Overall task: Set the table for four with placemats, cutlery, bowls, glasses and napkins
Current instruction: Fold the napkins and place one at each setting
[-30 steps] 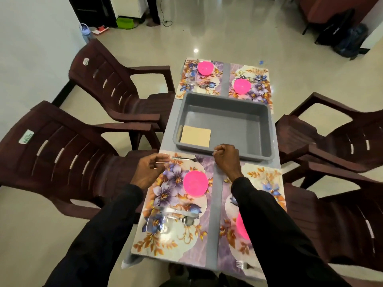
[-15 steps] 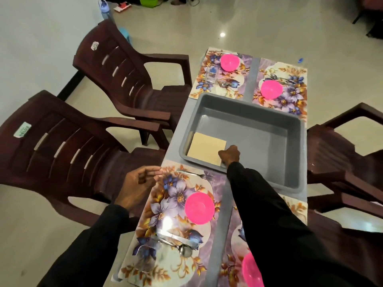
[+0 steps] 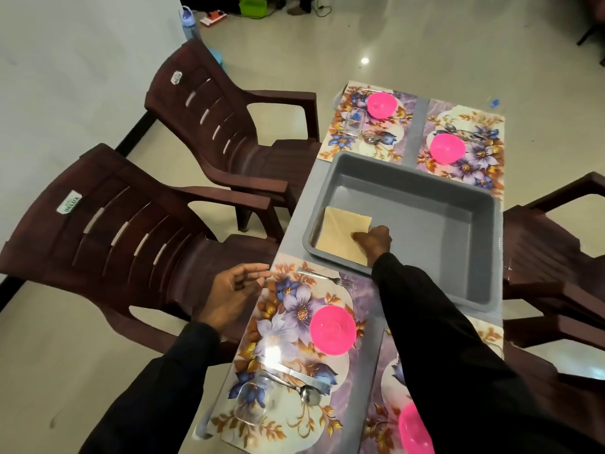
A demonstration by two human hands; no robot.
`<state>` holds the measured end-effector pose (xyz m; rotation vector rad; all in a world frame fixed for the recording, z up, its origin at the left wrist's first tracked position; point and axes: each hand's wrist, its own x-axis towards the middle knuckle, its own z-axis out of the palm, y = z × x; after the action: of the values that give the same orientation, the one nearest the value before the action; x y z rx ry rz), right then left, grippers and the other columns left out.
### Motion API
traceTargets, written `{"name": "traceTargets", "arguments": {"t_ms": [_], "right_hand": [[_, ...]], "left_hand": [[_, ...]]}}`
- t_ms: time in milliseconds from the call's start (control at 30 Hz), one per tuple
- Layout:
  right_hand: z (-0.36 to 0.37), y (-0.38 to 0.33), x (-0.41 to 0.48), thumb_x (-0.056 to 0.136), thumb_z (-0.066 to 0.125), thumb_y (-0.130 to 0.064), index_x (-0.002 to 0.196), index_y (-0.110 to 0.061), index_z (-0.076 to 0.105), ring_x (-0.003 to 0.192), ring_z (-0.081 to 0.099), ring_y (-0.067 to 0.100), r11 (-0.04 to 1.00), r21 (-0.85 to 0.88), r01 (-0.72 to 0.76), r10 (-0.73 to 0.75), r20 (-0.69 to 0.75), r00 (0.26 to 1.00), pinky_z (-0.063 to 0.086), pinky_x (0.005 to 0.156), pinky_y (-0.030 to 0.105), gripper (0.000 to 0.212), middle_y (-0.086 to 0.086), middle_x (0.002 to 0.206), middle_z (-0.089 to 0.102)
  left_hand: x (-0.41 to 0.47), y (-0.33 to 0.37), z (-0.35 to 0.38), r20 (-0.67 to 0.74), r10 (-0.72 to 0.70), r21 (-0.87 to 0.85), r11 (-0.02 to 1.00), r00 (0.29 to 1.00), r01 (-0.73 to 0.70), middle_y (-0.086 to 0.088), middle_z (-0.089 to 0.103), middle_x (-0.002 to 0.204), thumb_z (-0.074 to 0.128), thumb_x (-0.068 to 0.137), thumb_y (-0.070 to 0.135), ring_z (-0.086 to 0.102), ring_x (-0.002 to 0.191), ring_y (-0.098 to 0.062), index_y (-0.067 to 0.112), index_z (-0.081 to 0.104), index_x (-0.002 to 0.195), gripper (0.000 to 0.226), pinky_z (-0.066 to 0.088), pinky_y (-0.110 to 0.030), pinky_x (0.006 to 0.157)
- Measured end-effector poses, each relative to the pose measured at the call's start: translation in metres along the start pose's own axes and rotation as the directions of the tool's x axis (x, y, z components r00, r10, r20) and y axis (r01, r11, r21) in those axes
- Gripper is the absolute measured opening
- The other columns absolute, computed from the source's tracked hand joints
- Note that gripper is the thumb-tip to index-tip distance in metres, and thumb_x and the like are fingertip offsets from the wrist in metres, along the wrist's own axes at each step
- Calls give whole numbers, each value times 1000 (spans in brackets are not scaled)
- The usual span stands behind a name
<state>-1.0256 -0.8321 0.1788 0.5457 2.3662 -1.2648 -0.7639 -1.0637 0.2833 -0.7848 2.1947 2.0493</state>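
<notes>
Pale floor tiles and a white wall border a narrow grey surface point(image 3: 366, 371) seen from above. At far left, a maroon plastic chair point(image 3: 131, 244) and a second maroon chair point(image 3: 222, 126) stand side by side along the surface's long edge. The person's left hand point(image 3: 234, 291) hovers just beside the near-left placemat point(image 3: 284, 322), fingers loose and spread, holding nothing.

On that floral placemat a fork point(image 3: 327, 277) lies along the far edge and a pink bowl point(image 3: 333, 329) sits at the middle. A knife point(image 3: 293, 371) and spoon point(image 3: 302, 393) lie towards the near edge, and a clear glass point(image 3: 252, 399) sits at the near corner.

Beyond it, a grey tub point(image 3: 425, 188) sits mid-surface, with a stack of beige napkins point(image 3: 337, 234) in its near-left corner. The black-sleeved right hand point(image 3: 375, 239) reaches over the tub's rim and rests on the stack's right edge, fingers bent down onto the top napkin; whether they pinch it cannot be told.

Farther back, the far-left placemat point(image 3: 340, 142) carries a second pink bowl point(image 3: 381, 104) and a second glass point(image 3: 353, 121). The far-right placemat point(image 3: 474, 172) holds a third pink bowl point(image 3: 447, 148). At near right a fourth pink bowl point(image 3: 415, 430) shows beside the sleeve, and another maroon chair point(image 3: 556, 257) stands at far right.
</notes>
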Motion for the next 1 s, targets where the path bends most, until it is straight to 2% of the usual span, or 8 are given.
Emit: {"name": "traceTargets", "arguments": {"t_ms": [67, 133, 400, 500, 600, 733, 900, 1000], "right_hand": [[-13, -5, -14, 77, 84, -22, 99, -1, 69, 99, 71, 32, 998, 17, 66, -65, -23, 998, 57, 79, 34, 34, 11, 100, 72], [-29, -13, -34, 79, 83, -19, 90, -2, 72, 94, 72, 30, 987, 20, 160, -158, -60, 986, 54, 75, 32, 22, 11, 94, 74], [-89, -44, -161, 87, 78, -17, 117, -4, 72, 103, 70, 22, 899, 45, 435, -436, 8, 900, 58, 90, 39, 34, 9, 115, 74], [-107, -51, -225, 88, 78, -17, 119, -5, 70, 101, 71, 18, 874, 187, 449, -470, 93, 878, 58, 84, 32, 34, 6, 113, 74], [-124, -52, -294, 89, 77, -18, 117, -4, 69, 98, 73, 20, 845, 402, 354, -462, 213, 861, 58, 77, 29, 32, 7, 108, 76], [-135, -28, -352, 87, 79, -18, 116, -8, 71, 96, 74, 20, 837, 431, 338, -465, 234, 854, 60, 81, 33, 32, 6, 107, 78], [-123, 33, -389, 84, 82, -16, 108, -23, 72, 93, 75, 11, 888, 240, 393, -441, 193, 877, 59, 75, 22, 27, -5, 100, 78], [-122, 64, -402, 85, 81, -17, 110, -22, 72, 93, 73, 7, 893, 188, 408, -429, 88, 899, 58, 77, 21, 27, -7, 106, 77]], "left_hand": [[-5, 8, 5, 16, -17, -55, 998, 1000, 18, -6, 76, 112, 71, 91, 11, 73, 104, -20, 7, 68, 120, 30, 61, -30, 84], [-10, 14, 9, 31, -26, -83, 996, 999, 28, -6, 76, 112, 72, 90, 14, 73, 105, -21, 8, 69, 119, 30, 61, -35, 88], [-48, 27, 28, 88, -127, -473, 867, 988, 154, -19, 73, 117, 61, 98, 8, 72, 106, -31, 1, 67, 119, 23, 61, -32, 81], [-63, 25, 35, 166, -225, -652, 706, 960, 278, -22, 66, 131, 56, 101, 19, 68, 115, -31, -1, 62, 128, 34, 60, -36, 90], [-90, 26, 36, 297, -289, -752, 517, 910, 409, -25, 58, 140, 56, 98, 37, 60, 126, -37, -3, 53, 138, 57, 55, -46, 97], [-134, 26, 34, 506, -168, -777, 339, 846, 531, -26, 53, 145, 44, 101, 57, 49, 135, -46, 6, 52, 144, 67, 36, -61, 113], [-188, 28, 40, 520, -103, -742, 437, 848, 508, -19, 65, 132, 44, 101, 59, 67, 115, -37, 14, 63, 136, 60, 57, -51, 92], [-210, 13, 44, 588, -153, -695, 408, 794, 592, -22, 55, 145, 55, 102, 44, 54, 132, -40, 13, 50, 147, 55, 41, -58, 111]]}}
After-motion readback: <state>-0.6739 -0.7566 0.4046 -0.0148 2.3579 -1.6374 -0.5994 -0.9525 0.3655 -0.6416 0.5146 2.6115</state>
